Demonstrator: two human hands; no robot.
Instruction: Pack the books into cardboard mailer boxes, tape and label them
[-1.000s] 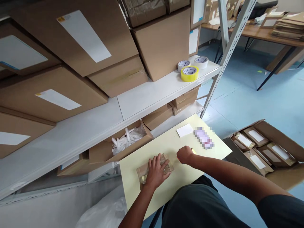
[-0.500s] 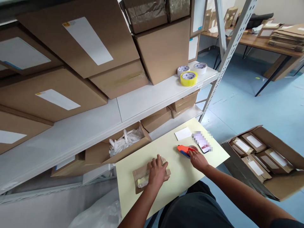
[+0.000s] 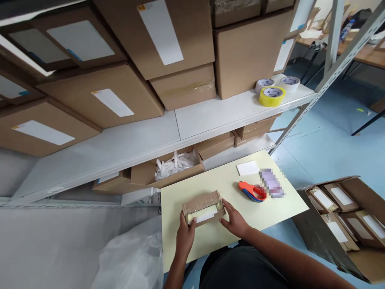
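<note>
A small brown cardboard box [image 3: 202,203] with clear tape and a pale strip along its near side is held tilted over the pale yellow tabletop. My left hand [image 3: 184,237] grips its left end, thumb on the near side. At the right end, my right hand [image 3: 236,222] holds it between thumb and fingers, which are spread apart. An orange and blue tape dispenser [image 3: 251,191] lies on the table, beyond the right hand. Behind it are a white sheet or card [image 3: 248,168] and a pixelated, phone-shaped item [image 3: 271,182].
Beyond the table [image 3: 288,200] stands a grey shelf [image 3: 144,138] with large cartons [image 3: 252,56] and tape rolls [image 3: 272,96]. Below is an open box of white items [image 3: 174,165]. On the right sits an open carton [image 3: 361,257] of small boxes; at left, a plastic bag [image 3: 129,257].
My right hand has let go of the tape dispenser and moved left to the small box. My left hand has shifted to its left end, and the box is turned and tilted. The view has swung left.
</note>
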